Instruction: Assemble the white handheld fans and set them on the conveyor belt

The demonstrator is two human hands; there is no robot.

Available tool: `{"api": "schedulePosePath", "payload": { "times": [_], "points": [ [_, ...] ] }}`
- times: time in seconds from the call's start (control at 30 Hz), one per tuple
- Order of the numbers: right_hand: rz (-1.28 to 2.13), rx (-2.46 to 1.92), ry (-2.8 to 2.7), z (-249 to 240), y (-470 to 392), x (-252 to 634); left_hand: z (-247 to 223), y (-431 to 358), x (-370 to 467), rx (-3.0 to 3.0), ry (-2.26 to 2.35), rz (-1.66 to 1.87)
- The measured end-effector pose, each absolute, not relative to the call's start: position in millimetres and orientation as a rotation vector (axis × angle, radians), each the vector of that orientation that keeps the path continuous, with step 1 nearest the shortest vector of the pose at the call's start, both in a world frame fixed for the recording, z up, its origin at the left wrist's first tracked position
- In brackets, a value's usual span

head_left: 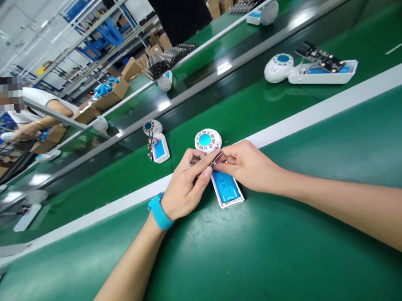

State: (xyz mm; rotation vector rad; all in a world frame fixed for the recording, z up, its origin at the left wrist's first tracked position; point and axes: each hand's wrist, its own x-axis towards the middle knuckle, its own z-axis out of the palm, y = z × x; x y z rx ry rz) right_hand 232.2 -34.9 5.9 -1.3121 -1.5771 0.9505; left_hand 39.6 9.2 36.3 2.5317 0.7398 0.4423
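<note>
In front of me on the green work surface lies a white handheld device (240,199) with its housing uncovered. A blue battery pack (227,188) fills the lower part of the housing, and a round vented head (207,139) with a blue centre forms the far end. My left hand (187,181), with a blue band at the wrist, pinches a thin dark circuit board (216,157) above the housing. On the right side, my right hand (246,165) pinches the same board with thumb and fingers. Fingers cover most of the board.
Beyond a white edge strip runs a green conveyor belt (239,108). It carries similar open devices, one at left (159,147) and one at right (323,73). Stacked circuit boards (169,60) and cardboard boxes (111,97) stand on the far side, where two people work.
</note>
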Motion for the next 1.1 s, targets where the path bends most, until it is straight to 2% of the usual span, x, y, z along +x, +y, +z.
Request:
{"api": "schedulePosePath", "payload": {
  "times": [0.57,0.87,1.1],
  "points": [
    [1.011,-1.316,-1.559,3.1,-33.9,233.1,45.5,11.5,35.2,2.795,0.731,0.284],
    [0.984,-1.361,-1.528,6.2,-30.4,229.0,32.6,4.4,40.2,2.619,0.744,0.519],
    [1.033,-1.367,-1.514,5.1,-30.3,229.1,43.0,9.8,34.5,2.796,0.777,0.346]
  ]
}}
